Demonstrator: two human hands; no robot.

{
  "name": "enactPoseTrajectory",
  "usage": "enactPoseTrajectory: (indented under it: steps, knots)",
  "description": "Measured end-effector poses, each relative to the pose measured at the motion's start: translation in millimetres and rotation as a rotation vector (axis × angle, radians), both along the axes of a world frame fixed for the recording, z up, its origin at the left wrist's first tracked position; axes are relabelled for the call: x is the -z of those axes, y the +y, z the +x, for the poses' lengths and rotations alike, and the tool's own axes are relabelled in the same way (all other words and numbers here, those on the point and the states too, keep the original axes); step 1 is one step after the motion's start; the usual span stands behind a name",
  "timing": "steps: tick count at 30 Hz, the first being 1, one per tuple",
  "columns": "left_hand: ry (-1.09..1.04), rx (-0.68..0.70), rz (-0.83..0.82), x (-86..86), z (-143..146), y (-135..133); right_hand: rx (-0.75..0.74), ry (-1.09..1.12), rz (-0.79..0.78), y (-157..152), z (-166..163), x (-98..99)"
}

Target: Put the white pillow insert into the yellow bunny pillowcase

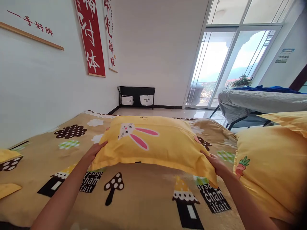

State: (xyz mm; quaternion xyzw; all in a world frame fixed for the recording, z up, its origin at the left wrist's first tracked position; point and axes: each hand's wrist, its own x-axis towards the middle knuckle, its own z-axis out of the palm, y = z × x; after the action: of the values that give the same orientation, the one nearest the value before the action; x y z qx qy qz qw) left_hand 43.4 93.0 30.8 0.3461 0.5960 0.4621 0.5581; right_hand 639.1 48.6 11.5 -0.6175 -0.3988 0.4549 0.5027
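Observation:
A yellow pillow [165, 140] with a pink-eared rabbit print lies crosswise in front of me, over a tan patterned bedspread [144, 195]. My left hand [96, 150] grips its left edge, fingers closed on the cloth. At the right edge my right hand [214, 162] is closed on the pillow's side, with the thumb on top and the other fingers partly hidden. The pillow's near hem bows slightly, and its front right corner hangs down towards the bed.
Another yellow pillow [273, 159] with a carrot print stands at the right. Yellow cloth [8, 190] shows at the left edge. Beyond the bed are a black rack [136, 92], a plastic-covered table [263, 99] and glass sliding doors [216, 64]. A white wall runs along the left.

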Motion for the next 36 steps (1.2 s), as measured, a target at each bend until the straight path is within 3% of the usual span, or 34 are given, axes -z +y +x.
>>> enactPoseTrajectory:
  steps: [3, 6, 9, 12, 15, 19, 23, 29, 34, 36]
  knots:
    - [0.209, 0.102, -0.088, 31.9, -3, -13, -0.050, -0.010, -0.186, -13, 1, 26.3]
    - [0.432, 0.078, -0.053, 46.6, 1, -19, -0.101, -0.008, -0.247, -27, 6, 41.0]
    - [0.548, 0.037, -0.003, 49.2, 5, -25, -0.185, 0.087, -0.274, -41, 16, 51.7]
    - [0.369, 0.135, 0.006, 50.9, -1, -37, -0.182, 0.121, -0.311, -54, 26, 61.3]
    - [0.165, 0.174, -0.068, 50.0, -15, -48, -0.073, 0.126, -0.270, -59, 29, 59.1]
    - [0.050, 0.100, -0.068, 38.0, -29, -48, 0.195, 0.045, -0.193, -59, 26, 38.8]
    - [0.019, 0.052, -0.004, 39.3, -31, -51, 0.197, 0.116, -0.150, -69, 21, 43.0]
    - [0.190, 0.228, 0.053, 62.0, -40, -61, 0.179, 0.170, -0.180, -81, 31, 81.2]
    - [0.528, 0.209, 0.148, 66.4, -46, -57, 0.232, 0.026, -0.201, -81, 39, 84.9]
    - [0.553, 0.195, 0.115, 66.1, -47, -60, 0.218, -0.079, -0.204, -81, 40, 83.6]
